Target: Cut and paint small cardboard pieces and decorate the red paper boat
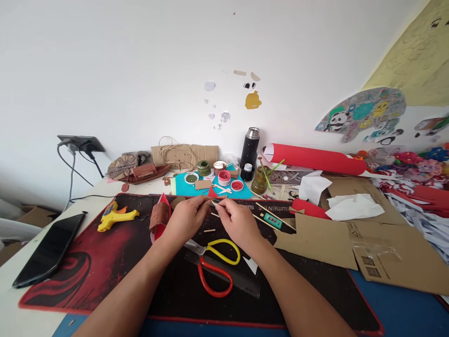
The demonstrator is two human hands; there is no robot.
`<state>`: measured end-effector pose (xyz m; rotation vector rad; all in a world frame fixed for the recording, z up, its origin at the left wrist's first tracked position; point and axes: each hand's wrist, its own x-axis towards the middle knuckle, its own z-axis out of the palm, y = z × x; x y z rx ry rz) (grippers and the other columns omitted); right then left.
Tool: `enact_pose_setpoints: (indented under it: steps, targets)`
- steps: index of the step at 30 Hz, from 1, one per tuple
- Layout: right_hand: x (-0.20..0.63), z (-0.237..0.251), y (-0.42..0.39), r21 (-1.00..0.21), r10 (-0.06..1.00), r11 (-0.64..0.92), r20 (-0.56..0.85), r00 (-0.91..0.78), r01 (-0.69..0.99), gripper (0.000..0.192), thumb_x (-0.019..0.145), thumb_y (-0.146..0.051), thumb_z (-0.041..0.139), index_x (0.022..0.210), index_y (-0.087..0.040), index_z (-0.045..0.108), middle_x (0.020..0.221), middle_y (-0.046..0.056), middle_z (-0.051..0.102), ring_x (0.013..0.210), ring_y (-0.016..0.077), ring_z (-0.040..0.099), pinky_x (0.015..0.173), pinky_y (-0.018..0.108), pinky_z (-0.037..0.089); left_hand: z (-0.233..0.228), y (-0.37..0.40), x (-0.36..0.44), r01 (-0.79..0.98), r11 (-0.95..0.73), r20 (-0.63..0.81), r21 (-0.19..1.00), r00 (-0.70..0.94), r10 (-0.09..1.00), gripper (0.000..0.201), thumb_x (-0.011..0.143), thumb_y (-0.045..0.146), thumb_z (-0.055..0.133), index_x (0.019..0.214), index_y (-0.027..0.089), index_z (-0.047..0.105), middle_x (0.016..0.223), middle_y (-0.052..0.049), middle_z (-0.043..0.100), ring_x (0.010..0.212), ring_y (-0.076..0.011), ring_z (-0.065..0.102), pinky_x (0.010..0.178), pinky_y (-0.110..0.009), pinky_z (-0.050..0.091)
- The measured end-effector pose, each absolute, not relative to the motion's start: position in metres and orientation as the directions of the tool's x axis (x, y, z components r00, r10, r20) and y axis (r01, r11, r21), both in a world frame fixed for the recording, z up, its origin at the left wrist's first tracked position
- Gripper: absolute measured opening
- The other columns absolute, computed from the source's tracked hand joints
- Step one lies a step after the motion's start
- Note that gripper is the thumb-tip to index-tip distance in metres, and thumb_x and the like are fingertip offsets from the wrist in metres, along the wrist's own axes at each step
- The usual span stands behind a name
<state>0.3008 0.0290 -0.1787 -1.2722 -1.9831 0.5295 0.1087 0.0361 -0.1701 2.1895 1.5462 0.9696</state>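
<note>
My left hand [187, 217] and my right hand [240, 224] meet over the dark mat, fingertips pinched close together. Between them is something small and dark that I cannot make out. A small red boat-like paper piece with a brown cover [160, 216] stands by my left wrist. Below my hands lie scissors [200, 250] with one yellow and one red handle, blades partly hidden by my left hand, over a dark ruler [242, 282]. A short pale stick [209, 230] lies between my wrists. Close to my right wrist is a white paper scrap [251, 265].
A yellow glue gun [115, 216] and a black phone [49, 252] lie left. Behind my hands, paint jars [224, 177] stand on blue paper [181, 187], near a black flask [250, 147]. Cardboard [315, 238] and a red roll [315, 158] are at right.
</note>
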Motion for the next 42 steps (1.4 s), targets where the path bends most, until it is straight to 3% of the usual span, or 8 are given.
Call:
enact_pose_setpoints:
  steps: [4, 10, 24, 27, 32, 39, 42]
  targets:
    - [0.300, -0.182, 0.029, -0.605, 0.899, 0.434, 0.342, -0.275, 0.668, 0.019, 0.108, -0.026, 0.057, 0.096, -0.022, 0.072, 0.080, 0.004, 0.079, 0.073, 0.0229, 0.073, 0.064, 0.030, 0.037, -0.171, 0.037, 0.108, 0.795, -0.373, 0.330, 0.478, 0.231, 0.915, 0.031, 0.104, 0.034, 0.049, 0.089, 0.023, 0.073, 0.085, -0.005, 0.080, 0.076, -0.0226, 0.070, 0.067, -0.030, 0.043]
    - [0.298, -0.183, 0.029, -0.625, 0.894, 0.447, 0.341, -0.292, 0.640, 0.021, 0.108, -0.028, 0.055, 0.096, -0.023, 0.071, 0.080, 0.005, 0.078, 0.073, 0.0237, 0.072, 0.065, 0.032, 0.037, -0.172, 0.036, 0.111, 0.852, -0.372, 0.374, 0.369, 0.230, 0.899, 0.026, 0.098, 0.026, 0.052, 0.075, 0.023, 0.065, 0.070, -0.002, 0.072, 0.063, -0.0188, 0.062, 0.061, -0.029, 0.036]
    - [0.298, -0.177, 0.029, -0.825, 0.930, 0.359, 0.277, -0.242, 0.436, 0.024, 0.106, -0.035, 0.055, 0.094, -0.022, 0.071, 0.086, 0.005, 0.077, 0.076, 0.0216, 0.068, 0.070, 0.031, 0.043, -0.174, 0.033, 0.116, 0.848, -0.341, 0.451, 0.407, 0.138, 0.882, 0.022, 0.093, 0.027, 0.055, 0.075, 0.022, 0.065, 0.065, -0.001, 0.068, 0.061, -0.0169, 0.062, 0.060, -0.027, 0.038]
    - [0.297, -0.176, 0.029, -0.853, 0.941, 0.325, 0.249, -0.229, 0.408, 0.025, 0.105, -0.037, 0.056, 0.094, -0.021, 0.071, 0.081, 0.003, 0.074, 0.070, 0.0196, 0.063, 0.066, 0.030, 0.042, -0.174, 0.033, 0.114, 0.806, -0.374, 0.464, 0.458, 0.142, 0.875, 0.021, 0.094, 0.027, 0.056, 0.079, 0.021, 0.069, 0.068, -0.001, 0.071, 0.062, -0.0169, 0.065, 0.061, -0.026, 0.041]
    - [0.299, -0.176, 0.030, -0.887, 0.950, 0.291, 0.225, -0.216, 0.358, 0.025, 0.105, -0.038, 0.056, 0.094, -0.022, 0.071, 0.076, 0.002, 0.071, 0.067, 0.0193, 0.062, 0.064, 0.030, 0.042, -0.175, 0.037, 0.109, 0.714, -0.481, 0.487, 0.509, 0.222, 0.845, 0.028, 0.104, 0.033, 0.050, 0.108, 0.022, 0.076, 0.086, -0.004, 0.080, 0.076, -0.0198, 0.074, 0.071, -0.027, 0.053]
    - [0.299, -0.177, 0.031, -0.879, 0.950, 0.296, 0.230, -0.212, 0.373, 0.023, 0.105, -0.037, 0.056, 0.094, -0.023, 0.071, 0.084, 0.003, 0.076, 0.075, 0.0207, 0.067, 0.069, 0.030, 0.045, -0.177, 0.039, 0.106, 0.747, -0.493, 0.482, 0.446, 0.264, 0.836, 0.031, 0.107, 0.032, 0.047, 0.110, 0.022, 0.076, 0.093, -0.007, 0.083, 0.084, -0.0226, 0.078, 0.075, -0.030, 0.058]
    - [0.300, -0.176, 0.032, -0.877, 0.948, 0.303, 0.235, -0.216, 0.372, 0.023, 0.106, -0.036, 0.056, 0.094, -0.023, 0.071, 0.087, 0.004, 0.078, 0.077, 0.0211, 0.069, 0.071, 0.030, 0.046, -0.178, 0.039, 0.107, 0.758, -0.482, 0.507, 0.439, 0.234, 0.830, 0.030, 0.107, 0.033, 0.050, 0.118, 0.023, 0.076, 0.106, -0.009, 0.084, 0.096, -0.0246, 0.080, 0.083, -0.031, 0.061]
